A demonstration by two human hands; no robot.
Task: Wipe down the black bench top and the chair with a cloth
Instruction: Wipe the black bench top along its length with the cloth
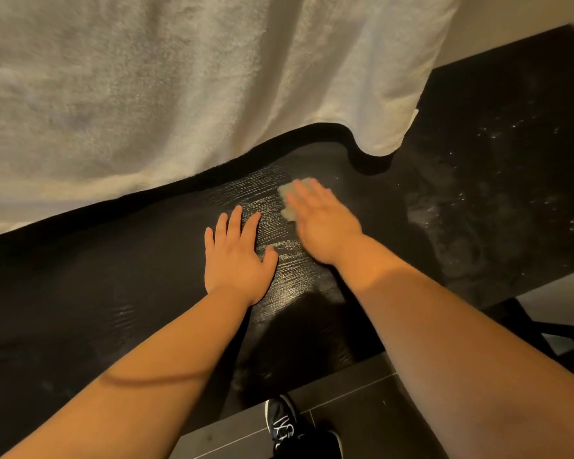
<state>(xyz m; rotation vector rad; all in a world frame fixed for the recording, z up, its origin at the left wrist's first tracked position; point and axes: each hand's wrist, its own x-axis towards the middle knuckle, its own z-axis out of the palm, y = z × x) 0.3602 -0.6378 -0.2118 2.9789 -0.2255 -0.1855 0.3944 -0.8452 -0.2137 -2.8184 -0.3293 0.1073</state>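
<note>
The black bench top (pixel 113 293) runs across the view, its wood grain shining between my hands. My left hand (pixel 236 256) lies flat on it with fingers straight and spread. To its right, my right hand (pixel 318 217) presses flat on a small pale cloth (pixel 287 202), which peeks out at the hand's left edge and fingertips. That hand looks blurred. White dusty smears (pixel 444 213) mark the bench to the right. No chair can be made out with certainty.
A white fluffy blanket (pixel 179 94) hangs over the bench's far edge from above. Dark floor tiles (pixel 362 409) and my black shoe (pixel 285 422) lie below the near edge. A dark frame (pixel 544 329) stands at the lower right.
</note>
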